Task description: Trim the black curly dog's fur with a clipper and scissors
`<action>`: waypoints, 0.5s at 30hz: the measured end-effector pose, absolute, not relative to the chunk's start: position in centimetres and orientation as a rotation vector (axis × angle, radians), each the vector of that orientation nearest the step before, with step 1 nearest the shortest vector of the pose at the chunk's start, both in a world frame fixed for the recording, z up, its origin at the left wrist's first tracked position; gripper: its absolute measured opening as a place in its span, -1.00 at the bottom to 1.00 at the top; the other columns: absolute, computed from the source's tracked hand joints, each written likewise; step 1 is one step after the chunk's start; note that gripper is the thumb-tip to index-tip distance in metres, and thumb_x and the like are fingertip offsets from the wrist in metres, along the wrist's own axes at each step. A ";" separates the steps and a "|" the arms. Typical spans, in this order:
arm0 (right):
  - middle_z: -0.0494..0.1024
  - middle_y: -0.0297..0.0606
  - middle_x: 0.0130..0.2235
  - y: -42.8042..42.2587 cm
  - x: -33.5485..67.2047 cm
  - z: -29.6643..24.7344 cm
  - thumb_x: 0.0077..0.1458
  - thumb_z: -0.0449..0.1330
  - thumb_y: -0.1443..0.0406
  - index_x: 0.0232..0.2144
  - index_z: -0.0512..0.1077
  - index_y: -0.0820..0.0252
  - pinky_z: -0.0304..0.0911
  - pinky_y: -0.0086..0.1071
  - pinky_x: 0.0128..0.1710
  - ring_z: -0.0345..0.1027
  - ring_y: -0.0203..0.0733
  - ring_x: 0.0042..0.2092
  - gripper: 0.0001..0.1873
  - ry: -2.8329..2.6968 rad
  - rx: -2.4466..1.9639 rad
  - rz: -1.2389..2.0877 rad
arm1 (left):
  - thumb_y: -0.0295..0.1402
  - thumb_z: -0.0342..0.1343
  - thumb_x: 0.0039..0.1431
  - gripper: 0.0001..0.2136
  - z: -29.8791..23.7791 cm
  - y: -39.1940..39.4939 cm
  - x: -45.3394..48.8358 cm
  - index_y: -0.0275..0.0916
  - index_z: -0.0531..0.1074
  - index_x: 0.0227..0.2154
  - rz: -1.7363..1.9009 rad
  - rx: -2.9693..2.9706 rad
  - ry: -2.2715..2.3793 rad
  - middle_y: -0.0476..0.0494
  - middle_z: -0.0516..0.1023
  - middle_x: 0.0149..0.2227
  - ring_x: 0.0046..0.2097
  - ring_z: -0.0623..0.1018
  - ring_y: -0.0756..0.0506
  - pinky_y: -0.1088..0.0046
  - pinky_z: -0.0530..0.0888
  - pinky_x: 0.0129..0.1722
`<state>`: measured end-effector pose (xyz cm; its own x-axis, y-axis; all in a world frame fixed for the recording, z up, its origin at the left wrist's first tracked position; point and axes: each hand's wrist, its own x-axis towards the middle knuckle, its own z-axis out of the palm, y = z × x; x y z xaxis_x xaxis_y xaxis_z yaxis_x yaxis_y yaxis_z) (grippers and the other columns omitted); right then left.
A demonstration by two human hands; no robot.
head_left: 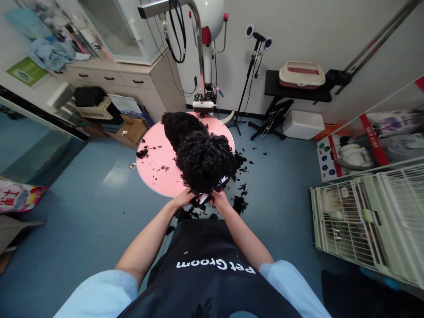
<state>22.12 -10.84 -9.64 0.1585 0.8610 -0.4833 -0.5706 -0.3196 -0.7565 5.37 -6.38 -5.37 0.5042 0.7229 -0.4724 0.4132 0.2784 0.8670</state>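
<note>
A curly-coated black dog [206, 161] is on a round pink grooming table [152, 170], its head toward me. At the lower edge of its head, my left hand [185, 197] presses into the fur, fingers bent and mostly hidden. My right hand [218, 199] is closed beside it, under the head's right side. A small light-coloured tool [204, 198] shows between my hands, by the right fingers; its kind is unclear. Another pale piece [224, 180] peeks out of the fur just above the right hand. Cut black hair [143, 153] lies on the tabletop.
Clumps of black hair [240, 203] litter the blue floor. A metal grooming arm [200, 48] rises behind the table, with a white bottle [203, 105] at its base. A cardboard box [134, 130] stands left. On the right are a wire cage [347, 221] and a lamp stand [250, 79].
</note>
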 end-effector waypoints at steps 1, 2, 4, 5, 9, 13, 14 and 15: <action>0.40 -0.43 -0.66 -10.7 22.0 -9.5 -0.32 0.41 0.14 -0.52 0.37 0.20 -0.11 -0.46 -0.78 0.03 -0.41 -0.72 -0.64 -0.327 -1.192 1.496 | -0.07 0.06 0.09 -0.65 -5.4 -6.4 5.3 -0.30 0.36 -0.54 0.281 1.344 1.101 -0.05 0.38 -0.57 -0.58 0.24 0.06 0.54 0.15 -0.63; 0.39 -0.44 -0.66 -10.6 22.0 -9.4 -0.33 0.40 0.14 -0.53 0.36 0.19 -0.11 -0.46 -0.79 0.03 -0.41 -0.72 -0.64 -0.314 -1.189 1.499 | -0.08 0.06 0.09 -0.66 -5.4 -6.4 5.3 -0.30 0.37 -0.53 0.283 1.343 1.103 -0.05 0.39 -0.56 -0.58 0.25 0.05 0.54 0.16 -0.62; 0.40 -0.44 -0.65 -10.7 22.0 -9.3 -0.37 0.41 0.17 -0.51 0.36 0.18 -0.06 -0.45 -0.78 0.07 -0.39 -0.71 -0.62 -0.282 -1.184 1.495 | -0.13 0.05 0.10 -0.69 -5.4 -6.4 5.3 -0.30 0.37 -0.54 0.312 1.340 1.134 -0.05 0.38 -0.58 -0.59 0.24 0.05 0.54 0.17 -0.61; 0.42 -0.44 -0.63 -10.9 22.2 -9.3 -0.39 0.41 0.18 -0.48 0.36 0.18 -0.01 -0.45 -0.76 0.12 -0.38 -0.69 -0.61 -0.261 -1.182 1.485 | -0.17 0.04 0.11 -0.71 -5.4 -6.4 5.3 -0.29 0.35 -0.57 0.337 1.343 1.161 -0.03 0.35 -0.60 -0.59 0.24 0.05 0.53 0.18 -0.60; 0.46 -0.45 -0.56 -11.6 23.7 -9.5 -0.29 0.32 0.12 -0.39 0.31 0.14 0.01 -0.49 -0.71 0.19 -0.37 -0.63 -0.60 -0.163 -1.211 1.387 | -0.35 0.02 0.08 -0.77 -5.3 -6.1 5.2 -0.25 0.26 -0.66 0.409 1.388 1.244 -0.01 0.29 -0.68 -0.57 0.30 0.02 0.51 0.26 -0.53; 0.46 -0.43 -0.57 -11.7 25.1 -9.7 -0.28 0.30 0.14 -0.38 0.30 0.16 -0.10 -0.48 -0.73 0.14 -0.39 -0.66 -0.61 -0.163 -1.255 1.348 | -0.37 0.03 0.08 -0.80 -5.3 -6.1 5.5 -0.23 0.25 -0.62 0.412 1.406 1.276 0.01 0.28 -0.68 -0.58 0.31 0.00 0.49 0.28 -0.54; 0.46 -0.44 -0.57 -11.6 25.3 -9.8 -0.28 0.30 0.15 -0.37 0.31 0.16 -0.09 -0.48 -0.73 0.14 -0.38 -0.66 -0.61 -0.177 -1.260 1.340 | -0.35 0.04 0.09 -0.80 -5.4 -6.2 5.6 -0.22 0.25 -0.61 0.415 1.401 1.290 0.02 0.26 -0.68 -0.58 0.30 0.00 0.49 0.27 -0.55; 0.46 -0.45 -0.57 -11.5 25.3 -9.8 -0.28 0.30 0.16 -0.37 0.31 0.16 -0.08 -0.47 -0.73 0.14 -0.38 -0.66 -0.61 -0.194 -1.265 1.329 | -0.33 0.05 0.09 -0.79 -5.5 -6.3 5.8 -0.22 0.25 -0.60 0.417 1.392 1.300 0.03 0.25 -0.69 -0.58 0.29 0.00 0.50 0.26 -0.56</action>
<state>25.33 -11.50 -9.79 0.3264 0.7850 -0.5265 -0.6019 -0.2569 -0.7561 5.81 -6.28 -5.51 0.3284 0.8506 -0.4106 0.4533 0.2394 0.8586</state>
